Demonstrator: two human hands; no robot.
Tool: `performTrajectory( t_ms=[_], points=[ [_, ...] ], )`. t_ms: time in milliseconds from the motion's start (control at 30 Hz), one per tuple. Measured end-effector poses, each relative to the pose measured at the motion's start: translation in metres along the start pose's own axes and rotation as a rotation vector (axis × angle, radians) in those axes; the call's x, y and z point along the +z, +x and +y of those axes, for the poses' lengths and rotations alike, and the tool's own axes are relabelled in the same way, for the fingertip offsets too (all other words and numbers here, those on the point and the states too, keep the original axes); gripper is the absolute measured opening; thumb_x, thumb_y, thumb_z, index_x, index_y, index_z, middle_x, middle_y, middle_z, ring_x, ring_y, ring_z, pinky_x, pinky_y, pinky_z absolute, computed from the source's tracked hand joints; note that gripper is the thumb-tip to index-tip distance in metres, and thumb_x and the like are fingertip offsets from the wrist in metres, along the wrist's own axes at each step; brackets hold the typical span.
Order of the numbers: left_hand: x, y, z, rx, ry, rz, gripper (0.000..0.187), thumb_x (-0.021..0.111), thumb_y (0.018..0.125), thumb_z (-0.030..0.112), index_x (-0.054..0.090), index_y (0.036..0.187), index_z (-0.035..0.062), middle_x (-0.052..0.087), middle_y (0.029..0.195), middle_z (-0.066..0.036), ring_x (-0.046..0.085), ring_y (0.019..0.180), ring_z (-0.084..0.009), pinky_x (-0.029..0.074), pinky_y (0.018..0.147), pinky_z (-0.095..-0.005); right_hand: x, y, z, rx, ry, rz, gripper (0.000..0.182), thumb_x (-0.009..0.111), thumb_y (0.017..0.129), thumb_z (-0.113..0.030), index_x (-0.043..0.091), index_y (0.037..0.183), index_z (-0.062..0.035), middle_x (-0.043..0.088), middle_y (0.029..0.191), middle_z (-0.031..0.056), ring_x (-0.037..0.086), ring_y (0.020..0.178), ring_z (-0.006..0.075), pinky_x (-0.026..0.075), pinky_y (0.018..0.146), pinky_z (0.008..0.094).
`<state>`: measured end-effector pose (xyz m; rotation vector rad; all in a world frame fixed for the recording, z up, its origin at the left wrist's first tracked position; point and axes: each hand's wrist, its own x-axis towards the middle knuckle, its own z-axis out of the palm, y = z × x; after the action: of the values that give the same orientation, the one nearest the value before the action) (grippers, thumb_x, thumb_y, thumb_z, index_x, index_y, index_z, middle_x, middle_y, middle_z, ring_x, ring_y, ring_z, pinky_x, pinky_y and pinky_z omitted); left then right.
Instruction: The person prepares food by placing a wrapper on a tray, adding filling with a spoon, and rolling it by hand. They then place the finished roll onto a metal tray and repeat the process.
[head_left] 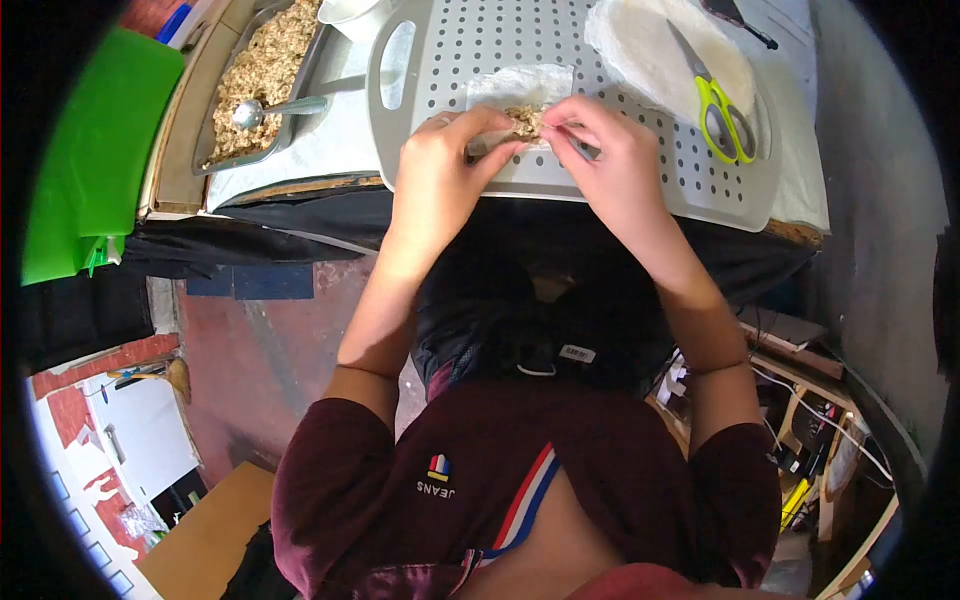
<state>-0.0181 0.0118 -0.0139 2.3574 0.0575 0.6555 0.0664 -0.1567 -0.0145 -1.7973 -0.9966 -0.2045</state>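
Observation:
A thin white wrapper sheet (pixel 540 82) lies on the grey perforated tray (pixel 700 190), with a small heap of crumbly brownish filling (pixel 524 120) on its near part. From the left, my left hand (pixel 445 150) pinches the wrapper's near edge beside the filling, thumb and fingers close together. My right hand (pixel 612 145) grips the opposite side of the same wrapper, its fingertips touching the filling's right end. The exact fold under my fingertips is hidden.
Green-handled scissors (pixel 722 115) rest on a stack of round white wrappers (pixel 640 40) at right. To the left, a metal pan (pixel 287 135) holds more filling and a metal spoon (pixel 300 106). A white container (pixel 355 15) stands behind; a green object (pixel 100 140) is far left.

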Motion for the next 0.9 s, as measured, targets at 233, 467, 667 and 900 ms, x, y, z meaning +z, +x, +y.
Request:
performTrajectory(
  t_ms=[233,467,667,900],
  points=[
    [-0.009,0.001,0.003,0.078,-0.056,-0.050,0.023,0.079,0.078,0.016,0.070,0.096,0.0050,0.069,0.087,-0.015,0.065,0.078,-0.0327,0.054,0.071,-0.0399,0.004,-0.001,0.010,-0.194,-0.203,-0.142,0.020,0.068,0.084,0.000,0.070,0.104,-0.0007,0.071,0.102,0.0161,0.069,0.100,0.0309,0.057,0.084,0.0376],
    [-0.014,0.006,-0.006,0.228,-0.003,-0.143,0.022,0.077,0.080,0.013,0.072,0.099,0.0043,0.071,0.096,-0.014,0.065,0.091,-0.0322,0.052,0.083,-0.0395,-0.014,0.001,0.013,-0.242,-0.244,-0.359,0.025,0.065,0.086,-0.001,0.069,0.111,-0.0008,0.068,0.116,0.0170,0.064,0.113,0.0315,0.051,0.097,0.0396],
    [-0.020,0.011,-0.012,0.221,-0.006,-0.236,0.021,0.077,0.079,0.010,0.072,0.099,0.0042,0.072,0.097,-0.014,0.065,0.093,-0.0312,0.052,0.082,-0.0378,-0.029,0.016,0.012,-0.155,-0.227,-0.561,0.026,0.064,0.087,-0.004,0.066,0.113,-0.0021,0.066,0.120,0.0153,0.062,0.116,0.0309,0.050,0.100,0.0390],
    [-0.022,0.011,-0.012,0.190,-0.003,-0.235,0.022,0.079,0.077,0.010,0.071,0.097,0.0038,0.072,0.096,-0.012,0.069,0.090,-0.0305,0.054,0.079,-0.0362,-0.036,0.028,0.037,-0.452,-0.267,-0.624,0.019,0.067,0.086,-0.007,0.066,0.104,-0.0015,0.066,0.122,0.0122,0.064,0.112,0.0302,0.052,0.097,0.0387]
  ],
)
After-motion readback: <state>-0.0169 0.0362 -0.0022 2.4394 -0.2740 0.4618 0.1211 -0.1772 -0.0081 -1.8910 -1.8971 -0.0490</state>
